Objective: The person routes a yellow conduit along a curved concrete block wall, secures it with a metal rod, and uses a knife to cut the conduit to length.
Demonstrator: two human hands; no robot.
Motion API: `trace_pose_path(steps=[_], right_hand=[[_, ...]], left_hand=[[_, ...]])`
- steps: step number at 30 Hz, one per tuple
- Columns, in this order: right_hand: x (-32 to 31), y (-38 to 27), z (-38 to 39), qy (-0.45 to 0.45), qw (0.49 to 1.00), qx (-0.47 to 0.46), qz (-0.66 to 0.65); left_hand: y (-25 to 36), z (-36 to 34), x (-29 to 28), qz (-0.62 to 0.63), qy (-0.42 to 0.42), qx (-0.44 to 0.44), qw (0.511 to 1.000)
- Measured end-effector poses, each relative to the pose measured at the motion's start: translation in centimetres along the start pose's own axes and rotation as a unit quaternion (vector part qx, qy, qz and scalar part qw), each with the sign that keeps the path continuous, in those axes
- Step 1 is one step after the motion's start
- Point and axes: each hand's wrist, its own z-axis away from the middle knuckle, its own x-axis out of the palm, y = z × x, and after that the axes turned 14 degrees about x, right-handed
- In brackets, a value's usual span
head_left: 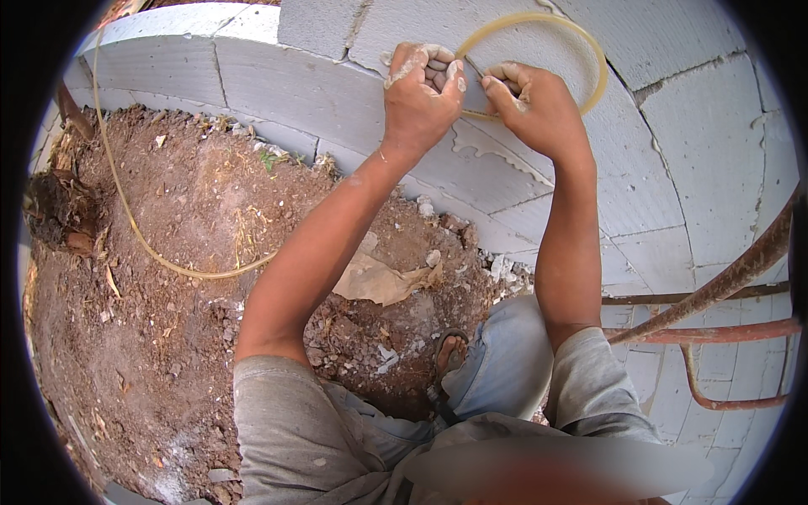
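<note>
A thin yellowish clear hose [589, 59] loops over the top of a grey block wall [295, 84]. My left hand [421, 93] is closed in a fist on the hose near the top of the wall, dusted with grey mortar. My right hand [539, 105] pinches the same hose just to the right, where the loop begins. The hose's other part trails down to the left and curves across the brown soil [168, 252].
Rusty steel bars [715, 290] slant along the wall at the right. Torn brown paper [379, 278] and mortar crumbs lie on the soil at the wall's foot. My sandalled foot [450, 349] stands below. Roots and a dark clump [55, 210] sit at the far left.
</note>
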Motion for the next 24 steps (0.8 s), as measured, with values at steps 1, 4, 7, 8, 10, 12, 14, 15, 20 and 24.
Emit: trace_pose_path(steps=[1,4,7,8,10,12,14,15,20,24], right_hand=[[0.01,-0.01,-0.02,-0.002,1.0,0.0,-0.001],[-0.02,-0.16,-0.12,-0.009,1.0,0.023,-0.012],[0.21,0.07,-0.09,0.004,1.0,0.015,-0.026],[0.2,0.06,-0.04,0.001,0.999,0.019,-0.03],[0.03,-0.09,0.07,-0.005,0.999,0.025,-0.039],[0.11,-0.18,0.04,-0.005,1.0,0.006,-0.022],[0.05,-0.1,0.02,-0.002,1.0,-0.003,-0.007],[0.03,-0.06,0.01,0.0,1.0,-0.006,-0.001],[0.05,0.09,-0.02,-0.003,1.0,-0.005,-0.009],[0.02,-0.3,0.12,-0.021,0.998,0.037,-0.039]], left_hand=[[-0.07,0.03,-0.05,-0.001,0.0,0.002,1.0],[-0.25,0.04,-0.07,-0.011,0.0,0.014,1.0],[-0.2,0.07,0.02,0.002,0.007,0.007,1.0],[-0.17,0.11,0.06,0.009,0.011,0.001,1.0],[-0.33,0.1,0.13,0.002,0.006,0.0,1.0],[-0.45,0.22,0.05,-0.006,0.009,0.008,1.0],[-0.45,0.26,0.17,-0.011,0.015,0.024,1.0],[-0.5,0.25,0.17,-0.018,0.015,0.032,0.999],[-0.52,0.17,0.1,-0.016,0.018,0.036,0.999],[-0.58,0.19,0.14,-0.021,0.02,0.036,0.999]])
